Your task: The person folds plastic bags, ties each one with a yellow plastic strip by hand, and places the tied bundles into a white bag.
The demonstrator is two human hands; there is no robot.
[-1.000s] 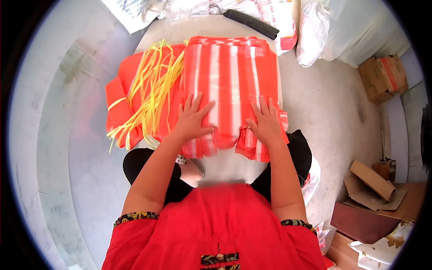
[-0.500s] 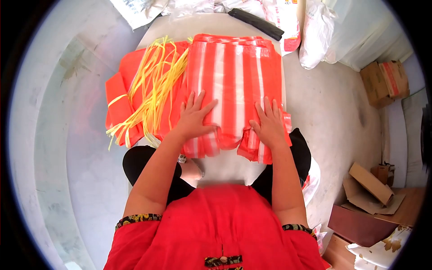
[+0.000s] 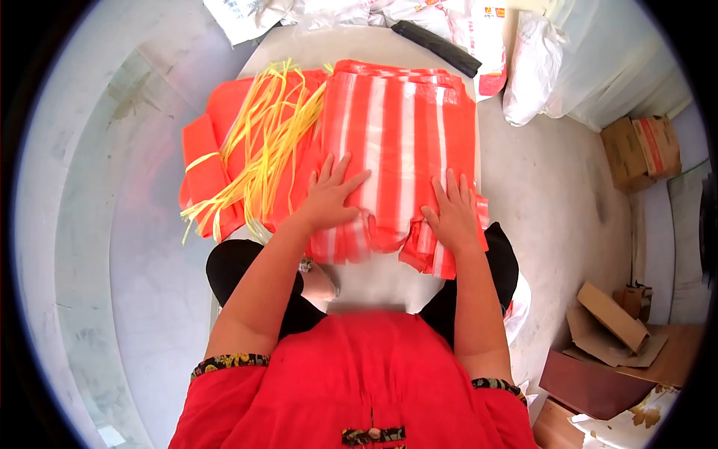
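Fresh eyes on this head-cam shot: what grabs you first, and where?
First, the red-and-white striped plastic stack front and centre, with the left hand and right hand spread on its near part. Next, the bright yellow strips strewn over red plastic to its left. Then a dark black roll beyond the stack, toward the right.
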